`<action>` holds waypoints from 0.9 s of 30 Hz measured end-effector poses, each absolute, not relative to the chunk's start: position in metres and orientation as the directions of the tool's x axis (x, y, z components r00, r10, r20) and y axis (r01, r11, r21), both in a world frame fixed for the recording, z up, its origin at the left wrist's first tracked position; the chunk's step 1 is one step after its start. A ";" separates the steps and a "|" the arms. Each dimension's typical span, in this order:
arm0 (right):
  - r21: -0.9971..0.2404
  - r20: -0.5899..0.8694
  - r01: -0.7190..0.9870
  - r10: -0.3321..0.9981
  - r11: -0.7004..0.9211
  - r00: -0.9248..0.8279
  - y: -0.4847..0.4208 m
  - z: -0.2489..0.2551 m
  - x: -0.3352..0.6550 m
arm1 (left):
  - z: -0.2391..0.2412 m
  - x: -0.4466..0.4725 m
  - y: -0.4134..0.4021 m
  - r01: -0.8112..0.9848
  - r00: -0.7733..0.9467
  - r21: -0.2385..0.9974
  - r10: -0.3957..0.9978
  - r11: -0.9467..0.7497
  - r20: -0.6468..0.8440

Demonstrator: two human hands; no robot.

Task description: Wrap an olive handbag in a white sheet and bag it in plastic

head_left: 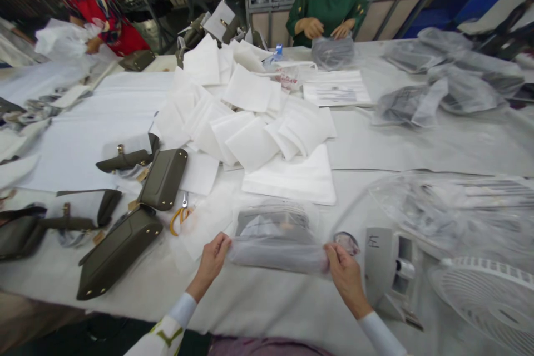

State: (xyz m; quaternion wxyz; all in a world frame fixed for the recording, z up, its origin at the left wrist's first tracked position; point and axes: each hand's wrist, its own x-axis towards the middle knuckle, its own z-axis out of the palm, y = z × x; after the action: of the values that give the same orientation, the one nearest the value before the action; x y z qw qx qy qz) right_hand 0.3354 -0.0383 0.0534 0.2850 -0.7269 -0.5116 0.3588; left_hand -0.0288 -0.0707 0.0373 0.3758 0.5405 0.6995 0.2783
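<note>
Person's L hand (214, 256) closed, fingertips pinching L end of the folded plastic edge; R hand (342, 270) likewise, thumb & fingers pinched on R end, arms spread w/ the edge stretched btwn. That edge is part of a translucent plastic bag (273, 255) lying flat on the tabletop (292, 297), front ctr, right before the person, w/ a dark handbag (271, 214) showing thru, details blurred by the film.

R of R hand: small round item (346, 242) just beside it, then a pale tape dispenser (377, 261) w/ a handwritten mark, and a white fan (492, 295) at the near R corner. Clear plastic bags (467, 203) heaped behind those.

L side: olive handbag (120, 250) nearest, tilted, studs showing; another olive bag (164, 178) just behind, more further L. Orange-handled scissors (177, 222) btwn these & the plastic.

Further, mid-table: flat white stack (292, 181), then big loose pile of white sheets (250, 136). Far R: bagged goods (471, 80).

Far edge: co-worker in green (327, 8), hands at a grey wrapped bundle (334, 54); far L, co-worker in red apron (117, 22) by crumpled white wrap (67, 41). Metal rack (271, 6) at back.
</note>
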 end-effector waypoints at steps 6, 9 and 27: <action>-0.751 -0.212 0.598 0.959 -0.282 0.186 -0.039 0.033 0.326 | 0.007 -0.022 -0.089 0.532 -0.189 0.781 0.945 0.327 -0.267; -0.727 -0.200 0.633 0.964 -0.266 0.175 -0.039 0.021 0.326 | -0.003 -0.017 -0.095 0.528 -0.230 0.773 0.936 0.351 -0.267; -0.675 -0.174 0.703 0.975 -0.223 0.141 -0.038 0.017 0.332 | 0.083 -0.010 -0.054 0.703 0.192 0.709 0.975 -0.057 -0.113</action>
State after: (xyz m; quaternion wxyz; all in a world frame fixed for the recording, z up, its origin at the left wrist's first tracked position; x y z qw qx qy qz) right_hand 0.3324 -0.0385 0.0172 0.2247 -0.7212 -0.5815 0.3021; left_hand -0.0099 -0.0535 0.0826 0.3315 0.6973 0.6015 0.2052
